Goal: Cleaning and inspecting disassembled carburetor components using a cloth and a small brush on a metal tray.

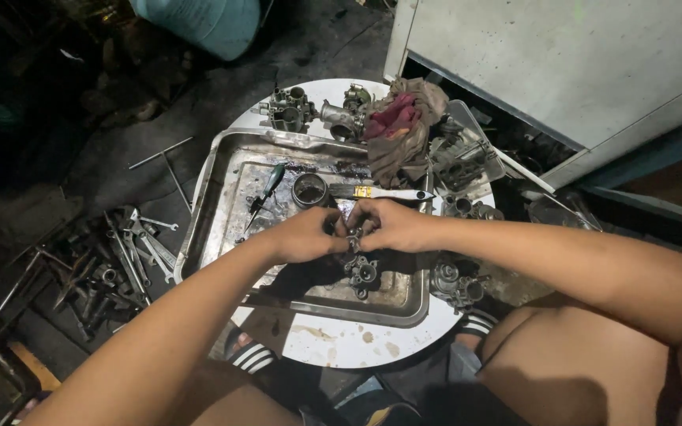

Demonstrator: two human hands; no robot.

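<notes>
Both hands' grip, left hand [305, 234] and right hand [392, 225], clamps a small metal part [354, 237] above the tray [222, 189].

Dark concrete floor [120, 150], white cabinet [562, 63]

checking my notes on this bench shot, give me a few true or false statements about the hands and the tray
1. Both hands, left hand and right hand, meet over the metal tray. True.
2. The green-handled screwdriver is in the left hand. False: it lies in the tray, apart from both hands.
3. A rag lies at the tray's far edge. True.
4. The wrenches are piled inside the tray. False: they lie on the floor beside the table.
5. A carburetor body sits in the tray just below the hands. True.
</notes>
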